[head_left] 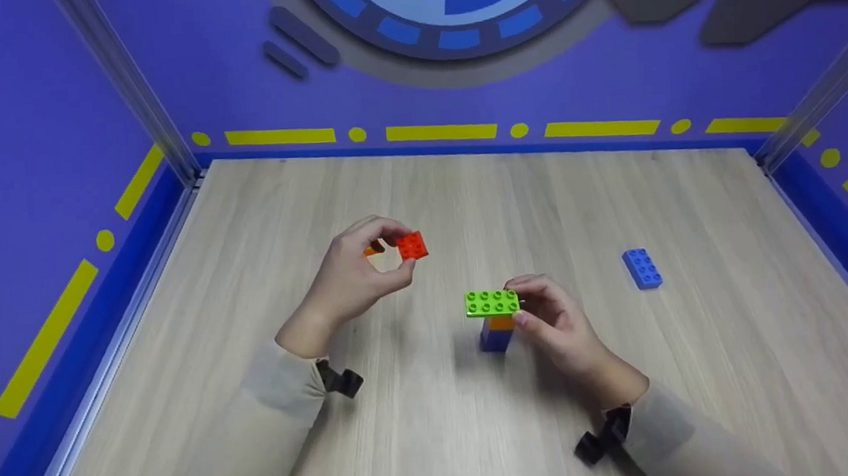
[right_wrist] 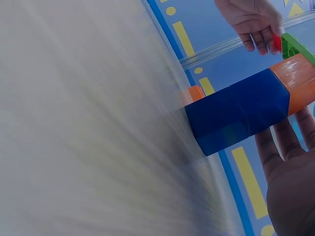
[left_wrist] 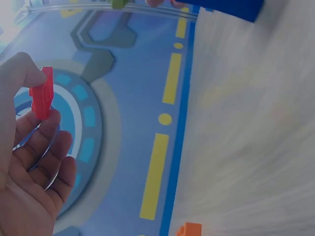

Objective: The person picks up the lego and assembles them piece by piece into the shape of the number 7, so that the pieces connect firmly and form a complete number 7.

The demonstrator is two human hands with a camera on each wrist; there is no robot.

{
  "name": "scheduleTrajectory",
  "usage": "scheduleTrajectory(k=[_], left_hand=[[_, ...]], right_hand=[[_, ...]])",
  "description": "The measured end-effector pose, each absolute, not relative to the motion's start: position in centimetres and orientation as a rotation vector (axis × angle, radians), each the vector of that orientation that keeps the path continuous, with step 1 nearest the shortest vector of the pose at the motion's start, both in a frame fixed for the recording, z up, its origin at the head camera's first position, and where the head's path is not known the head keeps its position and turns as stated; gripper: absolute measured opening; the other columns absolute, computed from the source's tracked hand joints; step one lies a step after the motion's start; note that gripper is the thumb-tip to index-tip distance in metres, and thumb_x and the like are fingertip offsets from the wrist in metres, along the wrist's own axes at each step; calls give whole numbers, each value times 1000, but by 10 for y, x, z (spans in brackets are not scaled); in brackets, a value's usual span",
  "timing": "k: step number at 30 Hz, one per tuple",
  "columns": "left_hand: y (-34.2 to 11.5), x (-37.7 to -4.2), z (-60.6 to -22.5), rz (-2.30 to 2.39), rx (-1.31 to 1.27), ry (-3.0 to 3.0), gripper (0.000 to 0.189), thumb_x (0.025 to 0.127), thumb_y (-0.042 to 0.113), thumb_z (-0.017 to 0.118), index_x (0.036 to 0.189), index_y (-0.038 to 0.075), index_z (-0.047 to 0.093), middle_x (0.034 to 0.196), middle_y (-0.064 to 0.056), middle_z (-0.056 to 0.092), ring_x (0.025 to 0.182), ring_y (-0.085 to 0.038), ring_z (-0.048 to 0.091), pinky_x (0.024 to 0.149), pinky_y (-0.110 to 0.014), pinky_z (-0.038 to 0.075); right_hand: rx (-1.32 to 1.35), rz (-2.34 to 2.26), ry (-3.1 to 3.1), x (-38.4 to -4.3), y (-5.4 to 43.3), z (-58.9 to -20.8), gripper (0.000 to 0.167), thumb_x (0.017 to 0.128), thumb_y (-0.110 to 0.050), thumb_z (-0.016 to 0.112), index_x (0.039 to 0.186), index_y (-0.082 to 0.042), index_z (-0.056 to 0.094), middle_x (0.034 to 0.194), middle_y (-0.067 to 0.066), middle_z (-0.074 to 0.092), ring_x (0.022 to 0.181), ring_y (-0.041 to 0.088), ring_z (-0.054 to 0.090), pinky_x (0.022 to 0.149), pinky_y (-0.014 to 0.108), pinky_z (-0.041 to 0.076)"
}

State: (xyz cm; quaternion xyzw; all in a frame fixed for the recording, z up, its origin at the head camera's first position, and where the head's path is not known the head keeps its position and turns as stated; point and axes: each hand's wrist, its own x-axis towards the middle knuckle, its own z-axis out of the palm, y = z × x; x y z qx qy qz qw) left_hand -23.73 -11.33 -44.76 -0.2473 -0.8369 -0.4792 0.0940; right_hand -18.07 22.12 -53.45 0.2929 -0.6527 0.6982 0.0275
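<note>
Sleeves (head_left: pixel 214 432) run off the lower edge of the head view. Right hand (head_left: pixel 559 329): thumb and forefinger clamped on the right end of the green brick (head_left: pixel 492 303), which tops a stack (right_wrist: pixel 241 112). Orange and blue layers below are mostly covered in the head view; base contact with the table (head_left: pixel 709 367) cannot be confirmed. Blue brick (head_left: pixel 642 268): on the table, well apart, right. Left hand (head_left: pixel 351 265): thumb and fingers pinch the red brick (head_left: pixel 412 245), raised. Orange brick (right_wrist: pixel 195 92): partly hidden behind the left hand, cropped in the left wrist view.
</note>
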Motion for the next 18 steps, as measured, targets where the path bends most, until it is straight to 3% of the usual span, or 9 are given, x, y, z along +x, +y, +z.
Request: scheduleTrajectory(k=[6, 12, 18], left_hand=[[-112, -226, -445, -1505, -715, -2435, 31, 95, 14, 82, 125, 10, 75, 121, -5, 74, 114, -36, 67, 104, -51, 57], [-109, -220, -447, -1509, -780, -2461, 29, 92, 11, 80, 121, 11, 75, 115, -1, 73, 108, -21, 66, 98, -34, 55], [-102, -219, -453, -1528, -873, -2467, 26, 90, 10, 78, 115, 12, 74, 112, 1, 74, 102, -13, 65, 95, -35, 55]], right_hand=[[899, 2145, -2033, -181, 222, -534, 36, 102, 19, 56, 138, 21, 51, 138, 1, 64, 120, 12, 69, 104, 24, 63], [873, 2155, -2056, -180, 221, -534, 35, 103, 17, 57, 138, 17, 53, 138, -2, 64, 120, 11, 69, 104, 24, 63], [871, 2143, -2046, -181, 221, -533, 36, 102, 19, 57, 138, 19, 54, 137, -1, 66, 120, 11, 70, 103, 24, 63]])
